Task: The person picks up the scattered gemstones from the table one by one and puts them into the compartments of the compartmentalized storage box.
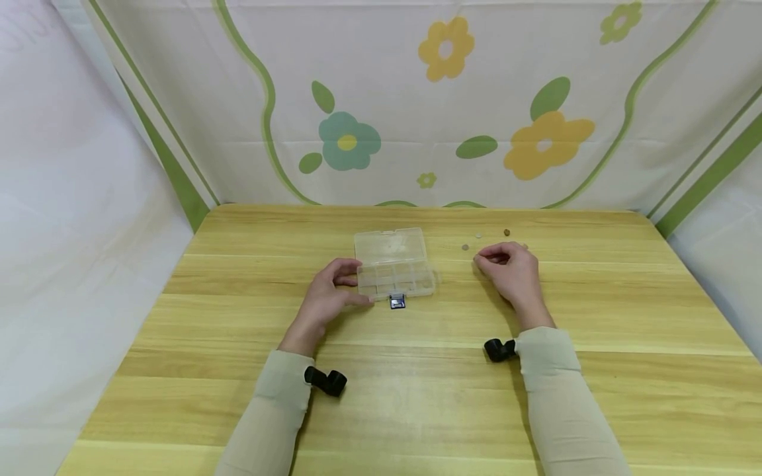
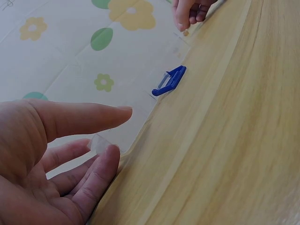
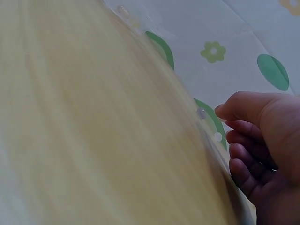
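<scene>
A clear plastic compartment box (image 1: 395, 278) stands on the table with its lid (image 1: 390, 246) raised at the back. From its front edge sticks out a blue latch (image 2: 169, 80). My left hand (image 1: 329, 293) grips the box's left end, thumb at the front and fingers behind. To the right of the box is my right hand (image 1: 510, 271), thumb and forefinger tips drawn together, other fingers curled. A small amber bead (image 2: 186, 33) shows right at its fingertips in the left wrist view. I cannot tell whether they pinch it. Just beyond them lies a greyish bead (image 3: 201, 113).
A pale bead (image 1: 479, 235), a brown bead (image 1: 507, 232) and an orange bead (image 1: 526, 246), partly hidden by the right hand, lie towards the back of the table (image 1: 393, 403). A flowered cloth (image 1: 238, 132) hangs behind the table's far edge.
</scene>
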`<move>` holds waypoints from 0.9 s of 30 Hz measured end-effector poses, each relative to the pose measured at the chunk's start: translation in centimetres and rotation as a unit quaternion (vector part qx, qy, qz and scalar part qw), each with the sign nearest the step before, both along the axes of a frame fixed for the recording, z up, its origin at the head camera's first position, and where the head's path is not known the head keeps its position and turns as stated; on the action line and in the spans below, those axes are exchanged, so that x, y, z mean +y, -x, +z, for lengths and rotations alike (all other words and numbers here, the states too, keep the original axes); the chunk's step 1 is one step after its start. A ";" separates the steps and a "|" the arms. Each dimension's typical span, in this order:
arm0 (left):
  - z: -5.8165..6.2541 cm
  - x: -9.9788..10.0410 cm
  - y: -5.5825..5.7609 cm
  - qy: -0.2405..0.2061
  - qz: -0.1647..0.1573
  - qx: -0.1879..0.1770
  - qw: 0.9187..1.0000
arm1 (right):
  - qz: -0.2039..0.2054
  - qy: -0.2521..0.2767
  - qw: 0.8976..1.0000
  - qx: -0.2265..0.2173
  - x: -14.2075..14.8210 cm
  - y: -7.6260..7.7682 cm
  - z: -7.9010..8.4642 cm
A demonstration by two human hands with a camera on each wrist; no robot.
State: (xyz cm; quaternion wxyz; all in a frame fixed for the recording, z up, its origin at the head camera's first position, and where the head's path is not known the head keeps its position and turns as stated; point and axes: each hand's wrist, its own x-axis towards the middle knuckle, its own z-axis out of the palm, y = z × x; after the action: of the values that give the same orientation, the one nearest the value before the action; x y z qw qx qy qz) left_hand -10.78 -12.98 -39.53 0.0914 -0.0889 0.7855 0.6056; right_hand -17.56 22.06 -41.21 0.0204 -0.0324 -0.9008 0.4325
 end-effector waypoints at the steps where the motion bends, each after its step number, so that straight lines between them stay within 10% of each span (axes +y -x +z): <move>1: 0.0 0.0 0.0 0.001 0.000 0.000 1.000 | 0.001 0.003 1.000 -0.001 -0.1 0.0 0.0; 27: 0.0 0.0 0.1 -0.005 0.005 -0.003 1.000 | 0.071 0.071 0.994 -0.040 -4.4 -0.4 0.6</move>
State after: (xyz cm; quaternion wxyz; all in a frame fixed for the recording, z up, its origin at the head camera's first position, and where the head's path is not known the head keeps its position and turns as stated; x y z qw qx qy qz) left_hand -10.88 -12.95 -39.57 0.0913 -0.0943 0.7815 0.6099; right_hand -17.12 17.63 -40.63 -0.0485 0.0133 -0.8680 0.4940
